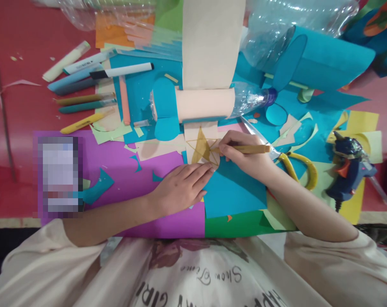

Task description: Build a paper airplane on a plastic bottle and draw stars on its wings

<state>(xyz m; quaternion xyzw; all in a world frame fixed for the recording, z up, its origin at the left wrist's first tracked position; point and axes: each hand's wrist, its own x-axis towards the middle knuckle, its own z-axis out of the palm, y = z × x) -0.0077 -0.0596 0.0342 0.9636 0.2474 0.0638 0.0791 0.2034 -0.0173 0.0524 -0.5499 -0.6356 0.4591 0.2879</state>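
Observation:
In the middle lies a pale paper piece (189,157) with a star drawn on it, partly coloured in golden brown. My right hand (244,155) grips a brown marker (254,149), its tip against the star's right side. Flat on the lower edge of that paper rests my left hand (183,185), fingers stretched out. Just beyond the star lies a clear plastic bottle (249,100) on its side, wrapped in cream paper, with a blue cap and blue paper shapes at its base end.
Several markers (87,100) lie at the left, above a blurred phone (59,172). Yellow-handled scissors (295,166) and a dark blue glue gun (348,170) lie to the right. A blue-paper-covered bottle (330,59) is at upper right. Paper scraps cover the purple sheet (167,219).

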